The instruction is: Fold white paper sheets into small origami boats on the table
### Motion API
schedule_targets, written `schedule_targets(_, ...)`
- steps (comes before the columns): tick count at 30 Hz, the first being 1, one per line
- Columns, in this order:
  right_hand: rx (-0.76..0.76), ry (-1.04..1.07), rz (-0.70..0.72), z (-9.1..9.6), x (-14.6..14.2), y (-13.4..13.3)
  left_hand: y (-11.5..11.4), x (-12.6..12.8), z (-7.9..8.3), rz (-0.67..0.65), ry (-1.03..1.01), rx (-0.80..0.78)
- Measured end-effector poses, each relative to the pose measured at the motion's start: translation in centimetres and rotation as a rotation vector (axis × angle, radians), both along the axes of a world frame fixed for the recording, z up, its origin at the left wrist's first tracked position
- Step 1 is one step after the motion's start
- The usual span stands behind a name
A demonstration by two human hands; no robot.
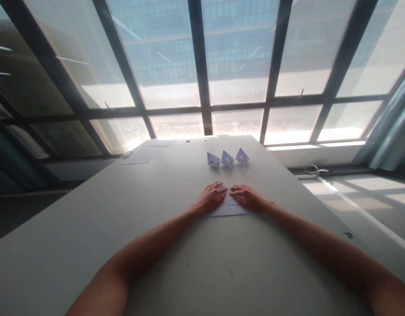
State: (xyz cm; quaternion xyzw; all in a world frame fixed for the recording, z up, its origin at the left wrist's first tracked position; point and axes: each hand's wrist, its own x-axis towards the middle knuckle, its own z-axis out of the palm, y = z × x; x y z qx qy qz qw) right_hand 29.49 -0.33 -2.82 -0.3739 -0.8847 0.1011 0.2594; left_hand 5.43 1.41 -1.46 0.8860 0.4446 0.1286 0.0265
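A partly folded sheet of white paper (227, 210) lies flat on the white table (149, 193), its wide edge toward me. My left hand (213, 196) rests on the paper's left side with its fingers stretched out. On the right side, my right hand (247, 197) presses down in the same way, fingers extended toward the middle. The fingertips of both hands come close together near the top of the paper, and they cover much of its upper part. Just beyond stand three folded paper boats, the left one (213, 160), the middle one (227, 159) and the right one (242, 156).
Flat white sheets (141, 155) lie at the table's far left corner. Two round holes, one of them a cable hole (188, 141), sit near the far edge. Large windows (235, 52) rise behind the table. A curtain (386, 127) hangs at the right.
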Motion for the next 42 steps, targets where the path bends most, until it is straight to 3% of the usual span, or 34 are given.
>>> schedule_targets(10,-0.011,0.006,-0.009,0.2,0.0,-0.1,-0.4,0.3,0.5,0.105,0.009,-0.009)
schedule_targets(16,-0.001,0.026,0.003,0.2,0.0,-0.1,-0.3,0.2,0.3,0.0,-0.022,-0.007)
schedule_targets(25,0.023,-0.031,-0.007,0.6,0.0,-0.5,-0.1,0.1,0.1,0.012,0.001,-0.021)
schedule_targets(30,0.148,-0.091,0.096,1.9,-1.1,-1.6,0.1,0.1,0.1,0.005,0.015,-0.049)
schedule_targets(35,0.103,-0.04,0.166,2.5,-2.0,-2.3,0.0,0.1,0.1,0.015,0.013,-0.046)
schedule_targets(42,0.074,-0.071,0.082,1.8,-1.7,-1.7,0.8,-0.7,0.1,0.208,-0.049,0.022)
